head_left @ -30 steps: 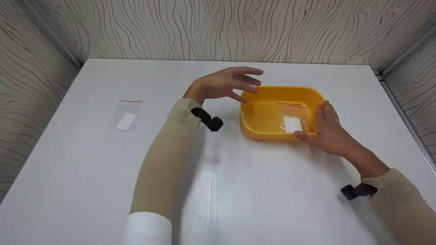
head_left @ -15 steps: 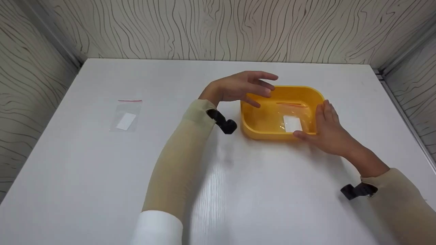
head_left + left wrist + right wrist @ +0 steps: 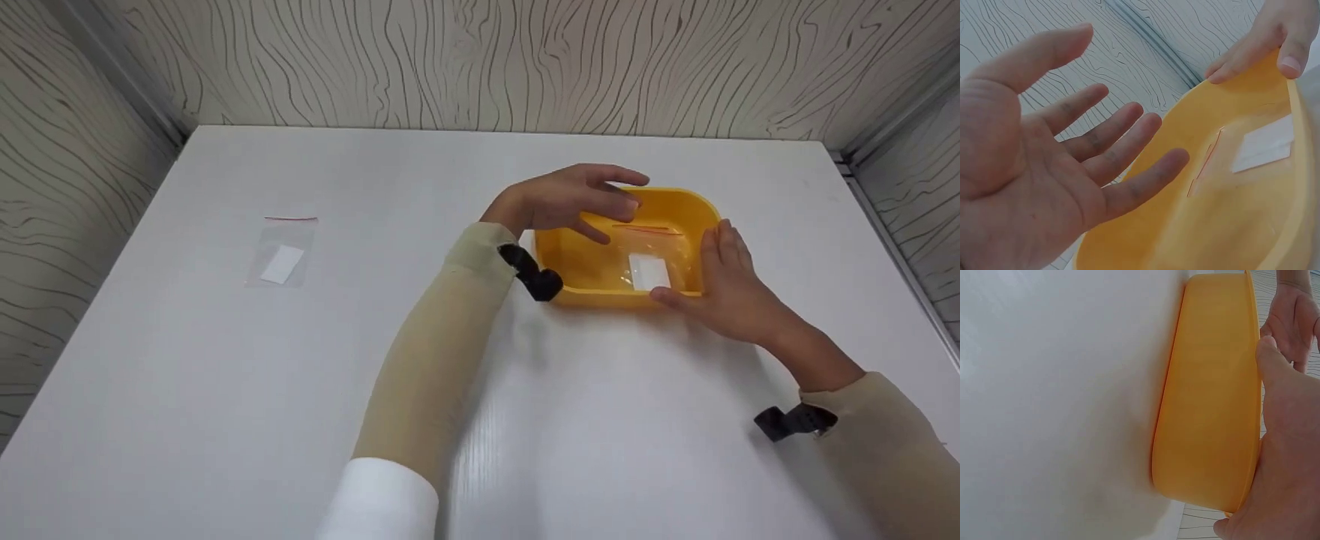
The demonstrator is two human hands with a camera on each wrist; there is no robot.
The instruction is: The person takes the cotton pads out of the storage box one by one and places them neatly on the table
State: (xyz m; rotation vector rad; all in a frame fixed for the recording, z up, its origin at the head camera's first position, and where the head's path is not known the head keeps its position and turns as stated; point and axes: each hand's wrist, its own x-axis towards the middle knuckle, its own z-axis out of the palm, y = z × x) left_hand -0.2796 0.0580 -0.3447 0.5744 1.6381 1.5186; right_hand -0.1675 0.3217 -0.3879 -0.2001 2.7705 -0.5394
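Yellow tray (image 3: 615, 298): toward worktop's (image 3: 225, 375) far-right corner; probably light, stiff; grip rim.
Your left hand (image 3: 562, 199): fingers apart, over tray.
Your right hand (image 3: 731, 294): fingers together, on rim.

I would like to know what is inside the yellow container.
The yellow container holds at least one clear bag, showing red lines and a white rectangle. What lies under the rectangle is covered, so I cannot count the bags with certainty.

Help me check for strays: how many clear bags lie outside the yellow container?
1 visible: the clear bag on the white table, left of the yellow container. The left sleeve could hide another.
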